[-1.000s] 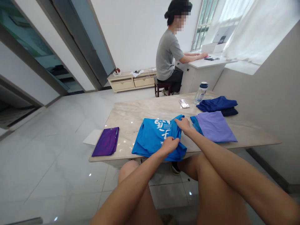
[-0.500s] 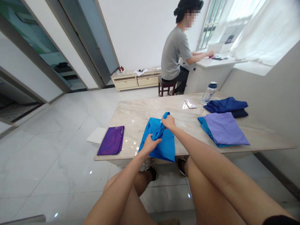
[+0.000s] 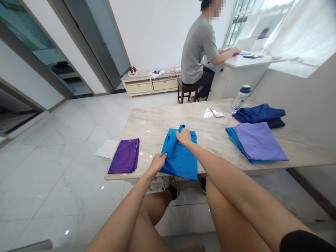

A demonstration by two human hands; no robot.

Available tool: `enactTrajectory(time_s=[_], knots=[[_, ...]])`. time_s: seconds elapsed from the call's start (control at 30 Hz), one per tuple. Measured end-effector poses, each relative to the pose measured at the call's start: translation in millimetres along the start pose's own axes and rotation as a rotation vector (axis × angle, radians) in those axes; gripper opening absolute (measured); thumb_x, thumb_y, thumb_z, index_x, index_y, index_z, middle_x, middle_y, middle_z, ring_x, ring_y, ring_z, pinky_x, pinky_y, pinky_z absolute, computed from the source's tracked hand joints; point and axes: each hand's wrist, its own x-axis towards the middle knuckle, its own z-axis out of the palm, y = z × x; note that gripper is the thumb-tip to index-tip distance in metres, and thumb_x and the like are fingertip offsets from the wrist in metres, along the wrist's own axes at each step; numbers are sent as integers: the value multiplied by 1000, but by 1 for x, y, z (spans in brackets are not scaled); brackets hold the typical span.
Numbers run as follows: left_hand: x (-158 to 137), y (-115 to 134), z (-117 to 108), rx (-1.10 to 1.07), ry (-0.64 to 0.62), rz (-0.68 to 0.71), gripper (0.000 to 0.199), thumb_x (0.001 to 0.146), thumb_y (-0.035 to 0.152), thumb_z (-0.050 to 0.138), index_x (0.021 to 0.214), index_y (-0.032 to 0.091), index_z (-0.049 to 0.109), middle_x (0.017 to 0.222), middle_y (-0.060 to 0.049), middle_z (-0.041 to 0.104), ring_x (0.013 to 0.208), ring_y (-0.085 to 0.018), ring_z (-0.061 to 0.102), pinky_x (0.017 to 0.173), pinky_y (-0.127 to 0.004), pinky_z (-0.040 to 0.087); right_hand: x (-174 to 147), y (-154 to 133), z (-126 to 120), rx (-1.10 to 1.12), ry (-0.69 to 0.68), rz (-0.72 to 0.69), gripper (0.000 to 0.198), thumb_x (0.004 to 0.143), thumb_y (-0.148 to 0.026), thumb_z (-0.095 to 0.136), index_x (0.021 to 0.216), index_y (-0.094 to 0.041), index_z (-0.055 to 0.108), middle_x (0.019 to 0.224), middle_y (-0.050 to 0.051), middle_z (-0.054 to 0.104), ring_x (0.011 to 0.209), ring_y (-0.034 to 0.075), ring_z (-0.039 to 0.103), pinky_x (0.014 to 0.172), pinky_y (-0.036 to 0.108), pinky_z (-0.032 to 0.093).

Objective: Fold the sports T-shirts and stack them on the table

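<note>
A bright blue piece of clothing (image 3: 181,161) lies partly folded on the marble-look table (image 3: 152,119), its lower edge at the table's front edge. My left hand (image 3: 158,162) pinches its left side. My right hand (image 3: 183,135) grips a bunched part near its far edge, where a small fold sticks up past the fingers. Between the two hands the cloth is pulled into creases. To the left lies a folded purple garment (image 3: 124,156), apart from both hands.
On the right lie a lilac folded cloth (image 3: 259,141) over a teal one and dark blue clothing (image 3: 258,113). A water bottle (image 3: 240,99) and a phone (image 3: 217,112) stand and lie nearby. Beyond, a person in grey (image 3: 198,52) sits at a white desk (image 3: 252,61).
My left hand has moved left and slightly down, drawing the bunched blue fold out toward the left edge. My right hand has shifted slightly left. The view has tilted a little.
</note>
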Motion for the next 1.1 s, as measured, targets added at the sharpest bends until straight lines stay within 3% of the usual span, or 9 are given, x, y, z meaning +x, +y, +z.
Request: enactTrajectory(time_s=[0.2, 0.5, 0.6, 0.67, 0.83, 1.0, 1.1], knots=[[7, -14, -9, 135, 43, 7, 28, 90, 44, 71, 86, 16, 76, 86, -10, 80, 88, -30, 73, 76, -34, 52, 7, 3, 3, 30, -149, -62, 32, 113, -37, 52, 115, -16, 76, 88, 8, 85, 67, 19, 81, 60, 21, 58], [17, -29, -19, 360, 110, 51, 22, 98, 35, 61, 88, 19, 74, 97, -13, 82, 98, -33, 77, 83, -35, 54, 2, 42, -49, -255, -175, -53, 24, 101, -29, 67, 86, -14, 79, 72, 13, 80, 72, 26, 80, 68, 27, 57], [16, -32, -27, 449, 155, 59, 17, 96, 31, 64, 88, 18, 72, 97, -17, 80, 102, -37, 77, 92, -42, 55, 3, 55, -63, -320, -192, -20, 19, 99, -26, 71, 88, -12, 80, 72, 15, 79, 78, 30, 81, 74, 31, 60], [14, -31, -29, 492, 193, 90, 16, 95, 30, 66, 100, 16, 73, 110, -20, 79, 112, -38, 76, 101, -45, 55, 4, 63, -69, -341, -186, 1, 15, 98, -24, 73, 92, -12, 81, 74, 15, 80, 83, 31, 82, 79, 33, 61], [17, -18, -20, 491, 220, 175, 41, 99, 33, 67, 132, 9, 65, 136, -26, 71, 124, -34, 74, 111, -44, 55, 4, 77, -72, -280, -277, 134, 23, 100, -29, 77, 100, -6, 79, 68, 17, 77, 76, 32, 81, 72, 35, 65], [43, 7, 4, 446, 204, 126, 42, 102, 35, 66, 136, 10, 66, 143, -27, 72, 138, -37, 68, 118, -44, 50, -10, 87, -64, -124, -437, 284, 29, 103, -36, 77, 100, -7, 75, 68, 14, 77, 67, 25, 78, 64, 32, 67], [61, 22, 16, 387, 197, 44, 43, 99, 43, 72, 127, 10, 71, 137, -29, 76, 137, -42, 70, 112, -47, 54, -24, 94, -64, -41, -492, 320, 33, 103, -42, 79, 100, -10, 73, 76, 11, 79, 68, 20, 79, 67, 30, 68]])
